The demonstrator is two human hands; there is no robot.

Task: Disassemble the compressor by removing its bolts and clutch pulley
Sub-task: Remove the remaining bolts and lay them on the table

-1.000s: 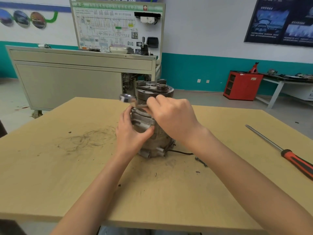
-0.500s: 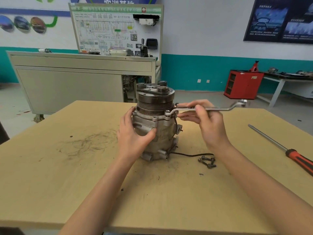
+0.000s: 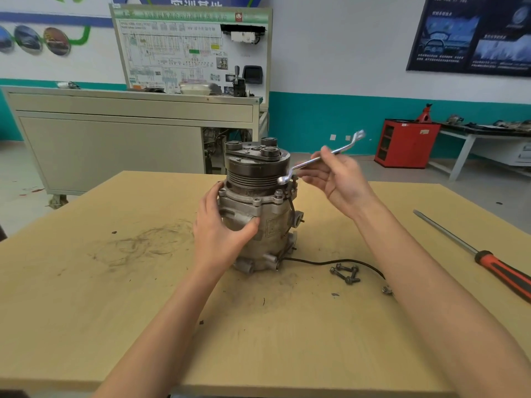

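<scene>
Compressor (image 3: 273,225) on scuffed table (image 3: 115,297); left hand (image 3: 218,234) grips it, right hand (image 3: 342,182) pinches wrench (image 3: 305,164).

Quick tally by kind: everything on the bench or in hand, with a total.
compressor: 1
ring wrench: 1
screwdriver: 1
loose bolts: 3, as far as the cluster shows
Total: 6
</scene>
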